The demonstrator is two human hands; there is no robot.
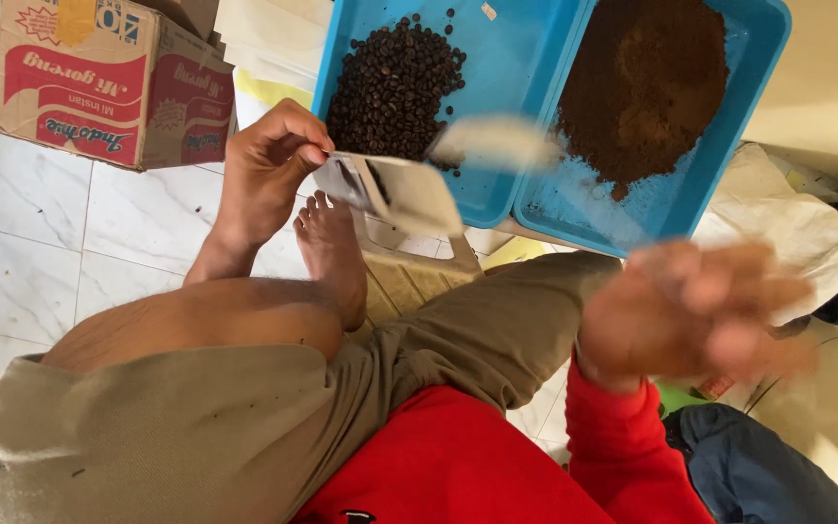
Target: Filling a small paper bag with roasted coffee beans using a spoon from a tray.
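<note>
Left hand (pixel 269 170) pinches a small grey pouch (pixel 390 192) open; beyond it sit coffee beans (pixel 395 82) and ground coffee (pixel 644 82). Right hand (pixel 695 311) blurs, grip unclear. Pouch looks unfilled.

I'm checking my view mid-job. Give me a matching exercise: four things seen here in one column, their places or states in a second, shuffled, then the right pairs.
Things:
1. coffee beans
2. ground coffee
3. pouch
4. cardboard box

Places or states:
A. on the tiled floor, upper left of the view
B. held by the left hand
C. piled in the right blue tray
D. piled in the left blue tray

Pairs: 1-D, 2-C, 3-B, 4-A

The right hand is blurred; what its fingers do cannot be told.
</note>
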